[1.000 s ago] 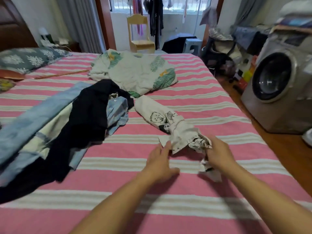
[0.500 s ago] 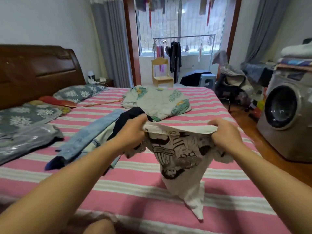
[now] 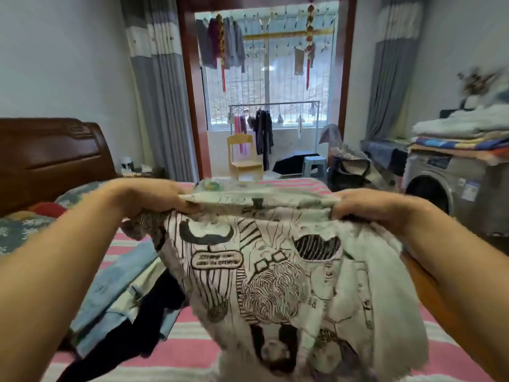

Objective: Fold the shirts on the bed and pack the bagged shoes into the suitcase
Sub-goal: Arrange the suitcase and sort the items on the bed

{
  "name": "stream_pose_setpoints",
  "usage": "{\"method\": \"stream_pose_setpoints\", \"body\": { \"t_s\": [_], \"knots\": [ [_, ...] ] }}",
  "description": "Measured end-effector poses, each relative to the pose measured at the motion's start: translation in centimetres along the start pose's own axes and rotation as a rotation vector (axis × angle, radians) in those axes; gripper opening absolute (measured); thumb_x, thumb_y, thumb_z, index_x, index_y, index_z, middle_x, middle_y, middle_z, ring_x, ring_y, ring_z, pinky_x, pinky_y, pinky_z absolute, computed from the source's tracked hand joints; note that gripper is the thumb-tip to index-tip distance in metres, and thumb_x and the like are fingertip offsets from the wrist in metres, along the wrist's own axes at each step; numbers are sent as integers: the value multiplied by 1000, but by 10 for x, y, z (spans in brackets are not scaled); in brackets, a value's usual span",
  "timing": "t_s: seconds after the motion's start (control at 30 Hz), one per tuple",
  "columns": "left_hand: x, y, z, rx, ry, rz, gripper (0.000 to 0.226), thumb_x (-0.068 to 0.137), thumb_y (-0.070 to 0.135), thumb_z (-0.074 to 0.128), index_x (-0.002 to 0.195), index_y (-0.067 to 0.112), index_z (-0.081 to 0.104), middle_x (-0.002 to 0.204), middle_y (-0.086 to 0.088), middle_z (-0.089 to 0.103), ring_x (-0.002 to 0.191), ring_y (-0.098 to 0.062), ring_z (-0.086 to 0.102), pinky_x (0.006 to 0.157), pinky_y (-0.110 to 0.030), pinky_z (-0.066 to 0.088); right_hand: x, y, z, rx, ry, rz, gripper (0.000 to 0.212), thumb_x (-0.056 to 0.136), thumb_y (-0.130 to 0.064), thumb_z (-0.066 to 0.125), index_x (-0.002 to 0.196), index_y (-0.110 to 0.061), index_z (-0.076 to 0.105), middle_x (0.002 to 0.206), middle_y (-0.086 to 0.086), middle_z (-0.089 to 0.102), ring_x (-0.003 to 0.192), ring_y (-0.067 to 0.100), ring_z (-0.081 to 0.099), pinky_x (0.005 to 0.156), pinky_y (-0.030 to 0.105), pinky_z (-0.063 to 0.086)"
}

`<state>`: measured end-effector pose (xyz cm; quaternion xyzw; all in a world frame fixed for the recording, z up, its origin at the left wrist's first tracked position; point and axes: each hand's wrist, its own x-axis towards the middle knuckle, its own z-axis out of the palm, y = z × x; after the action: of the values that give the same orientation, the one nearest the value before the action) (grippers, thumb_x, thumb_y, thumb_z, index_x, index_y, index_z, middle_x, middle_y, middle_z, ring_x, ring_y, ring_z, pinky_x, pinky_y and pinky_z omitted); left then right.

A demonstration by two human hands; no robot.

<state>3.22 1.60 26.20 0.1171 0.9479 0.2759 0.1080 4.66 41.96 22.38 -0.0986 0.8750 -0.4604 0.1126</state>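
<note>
I hold a white shirt with black cartoon drawings (image 3: pixel 275 271) up in the air over the bed (image 3: pixel 176 351). My left hand (image 3: pixel 154 197) grips its top edge at the left, and my right hand (image 3: pixel 369 206) grips the same edge at the right. The cloth hangs spread between them, its lower end down near the pink striped sheet. A heap of blue, cream and black garments (image 3: pixel 129 307) lies on the bed to the lower left. Another pale leaf-print shirt (image 3: pixel 220 186) peeks out just behind the raised edge. No suitcase or bagged shoes are visible.
A dark wooden headboard (image 3: pixel 52 153) and patterned pillows (image 3: pixel 22 230) are at the left. A washing machine (image 3: pixel 440 194) with stacked folded linens (image 3: pixel 462 136) stands right of the bed. Beyond are a small yellow chair (image 3: pixel 242 158), a grey stool (image 3: pixel 314 165) and a clothes rack (image 3: pixel 272 119).
Both hands took the cartoon shirt off the bed, lifted it and pulled its top edge wider apart. My view tilted upward toward the window.
</note>
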Motion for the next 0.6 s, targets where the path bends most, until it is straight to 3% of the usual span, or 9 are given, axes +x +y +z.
{"method": "stream_pose_setpoints", "body": {
  "t_s": [0.07, 0.13, 0.2, 0.27, 0.37, 0.47, 0.53, 0.6],
  "knots": [
    [37, -27, 14, 152, 98, -86, 16, 93, 25, 72, 79, 18, 74, 56, 13, 60, 57, -8, 54, 46, -13, 39, 46, 26, 7, -569, 4, 131, 23, 67, -27, 64, 80, -8, 64, 79, 6, 67, 73, 22, 61, 68, 35, 54],
    [77, -50, 36, 291, 138, -132, 13, 91, 25, 73, 83, 16, 74, 66, 5, 66, 64, -12, 57, 52, -22, 42, 94, 67, 11, -863, 45, 182, 20, 77, -20, 55, 86, -11, 70, 90, 8, 73, 83, 25, 67, 77, 40, 59],
    [117, -57, 47, 333, 264, -131, 13, 92, 25, 72, 80, 20, 70, 77, -2, 67, 67, -12, 56, 57, -27, 41, 130, 80, -4, -929, 184, 193, 27, 85, -16, 52, 104, -12, 70, 108, 12, 71, 95, 31, 67, 83, 41, 58],
    [146, -37, 25, 337, 524, -78, 16, 93, 26, 68, 77, 24, 65, 81, -3, 65, 73, -20, 59, 63, -31, 42, 146, 53, -37, -975, 393, 185, 28, 90, -13, 52, 114, -12, 66, 113, 12, 66, 103, 33, 64, 83, 38, 54],
    [168, 26, -58, 271, 933, 77, 10, 89, 19, 65, 82, 26, 69, 82, -7, 67, 83, -35, 66, 72, -43, 55, 152, -26, -115, -889, 807, 75, 18, 95, -7, 51, 109, -14, 59, 108, 15, 59, 102, 34, 58, 82, 40, 51],
    [160, 88, -128, 197, 1134, 213, 17, 89, 15, 61, 75, 24, 64, 73, -4, 61, 79, -34, 64, 70, -41, 53, 127, -94, -166, -848, 1173, -25, 19, 94, -6, 53, 109, -8, 64, 108, 23, 62, 100, 43, 61, 83, 44, 52],
    [149, 101, -146, 180, 1138, 266, 22, 90, 20, 61, 70, 27, 64, 70, 3, 63, 77, -29, 64, 74, -43, 58, 111, -114, -176, -868, 1182, -14, 16, 93, -6, 52, 101, -8, 66, 96, 18, 64, 85, 38, 61, 69, 36, 50],
    [133, 96, -139, 157, 1055, 302, 23, 89, 23, 65, 69, 33, 68, 72, 6, 67, 78, -26, 67, 78, -48, 61, 93, -111, -167, -966, 1029, 10, 11, 91, -6, 54, 93, -11, 65, 90, 14, 64, 72, 29, 53, 56, 29, 39]
  ]
}}
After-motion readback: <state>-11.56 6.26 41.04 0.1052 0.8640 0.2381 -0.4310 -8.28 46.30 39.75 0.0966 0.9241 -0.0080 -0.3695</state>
